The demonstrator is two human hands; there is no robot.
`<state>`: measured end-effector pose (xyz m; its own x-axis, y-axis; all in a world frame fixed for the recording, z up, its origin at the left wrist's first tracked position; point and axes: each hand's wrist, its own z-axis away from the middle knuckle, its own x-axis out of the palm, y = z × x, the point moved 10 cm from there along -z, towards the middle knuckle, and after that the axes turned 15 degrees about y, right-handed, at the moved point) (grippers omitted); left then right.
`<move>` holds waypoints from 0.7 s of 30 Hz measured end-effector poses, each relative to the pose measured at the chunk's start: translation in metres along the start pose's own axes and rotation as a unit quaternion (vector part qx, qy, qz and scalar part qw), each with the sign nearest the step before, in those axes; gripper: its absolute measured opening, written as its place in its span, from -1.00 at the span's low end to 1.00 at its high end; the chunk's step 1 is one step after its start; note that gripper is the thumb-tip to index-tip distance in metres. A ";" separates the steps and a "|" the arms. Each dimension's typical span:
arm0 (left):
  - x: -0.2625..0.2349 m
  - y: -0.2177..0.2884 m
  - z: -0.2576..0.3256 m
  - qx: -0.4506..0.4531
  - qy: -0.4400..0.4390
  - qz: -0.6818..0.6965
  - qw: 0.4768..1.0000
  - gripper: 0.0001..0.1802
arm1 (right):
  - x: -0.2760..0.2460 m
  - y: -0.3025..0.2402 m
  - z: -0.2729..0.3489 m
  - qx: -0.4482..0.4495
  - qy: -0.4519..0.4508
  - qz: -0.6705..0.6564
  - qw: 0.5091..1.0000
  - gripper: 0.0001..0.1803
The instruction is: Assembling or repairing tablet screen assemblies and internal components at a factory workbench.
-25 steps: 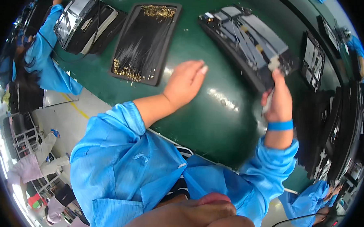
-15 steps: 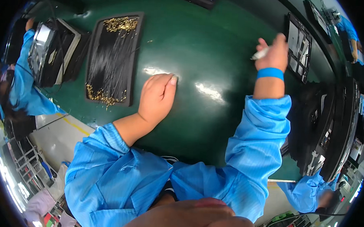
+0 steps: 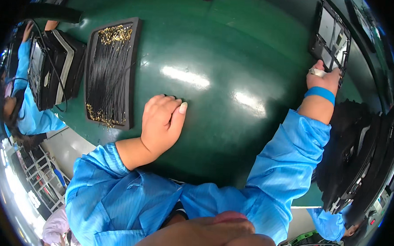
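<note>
My left hand [image 3: 162,123] rests on the green table in a loose fist, thumb alongside the bent fingers. Nothing shows in it, though its palm side is hidden. Far to the right, my right hand [image 3: 325,80] grips the near end of a black-framed panel [image 3: 334,34] with silvery parts inside. A small white piece [image 3: 317,72] sits at its fingers; its kind is unclear. A blue band [image 3: 320,92] circles that wrist. Left of my left hand lies a dark tray [image 3: 133,76] with thin black cables [image 3: 108,70] whose ends carry gold-coloured connectors.
Black device casings [image 3: 58,68] stand stacked at the left, a loose cable over them. More dark casings [image 3: 352,151] are piled at the right, beside my right forearm. A co-worker in a blue sleeve [image 3: 32,109] is at the far left. Another blue-sleeved person [image 3: 326,223] is at lower right.
My right hand has moved right and slightly nearer, from beside the panel onto its near end. My left hand remains on the table. The view has shifted a little.
</note>
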<state>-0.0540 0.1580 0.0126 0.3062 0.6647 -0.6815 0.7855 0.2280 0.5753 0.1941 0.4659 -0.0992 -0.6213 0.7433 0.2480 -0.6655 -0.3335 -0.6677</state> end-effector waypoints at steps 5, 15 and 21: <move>0.003 0.000 0.000 0.004 0.003 0.001 1.000 -0.89 | 0.024 0.017 0.005 0.082 -0.111 0.070 0.988 -0.72; 0.067 0.028 0.041 -0.533 -0.272 0.586 0.547 -0.61 | -0.139 0.148 0.239 0.195 -0.245 0.377 0.872 -0.66; 0.026 0.001 0.047 -0.495 -0.255 0.532 0.638 -0.63 | -0.201 0.174 0.335 0.082 -0.642 0.501 0.574 -0.59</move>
<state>-0.0202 0.1421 -0.0256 0.7153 0.5582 0.4203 -0.6610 0.3455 0.6661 0.0650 0.0643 -0.0303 -0.4479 -0.8757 0.1804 0.3281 -0.3487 -0.8779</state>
